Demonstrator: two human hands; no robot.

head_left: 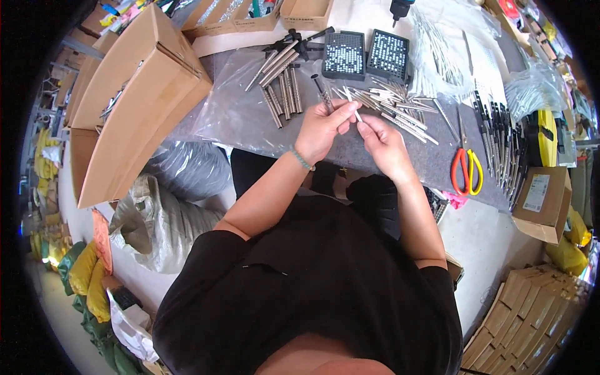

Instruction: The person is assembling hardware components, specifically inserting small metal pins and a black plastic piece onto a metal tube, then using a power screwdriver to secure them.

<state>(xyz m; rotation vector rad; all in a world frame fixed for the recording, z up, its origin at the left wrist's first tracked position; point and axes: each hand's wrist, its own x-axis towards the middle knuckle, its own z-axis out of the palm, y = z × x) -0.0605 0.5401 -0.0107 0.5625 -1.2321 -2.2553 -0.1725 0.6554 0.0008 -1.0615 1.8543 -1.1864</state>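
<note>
Both hands met over the near edge of the grey table (437, 169). The left hand (322, 128) pinched a thin metal rod (351, 103) between thumb and fingertips, and the right hand (381, 140) closed on the same rod from the other side. The rod stood just above the table's front strip, with a loose heap of metal rods (400, 109) touching close behind it. Open room was scant: a clear plastic sheet (231, 115) covered the left part, a second bundle of rods (281, 81) lay on it, and two black perforated trays (365, 55) sat farther back. Orange-handled scissors (466, 169) lay near the front edge to the right, beside a row of dark pens (500, 144). A large open cardboard box (134, 94) crowded the left side. The rod's lower end was hidden by fingers, and the table's far edge was cut off by clutter.
</note>
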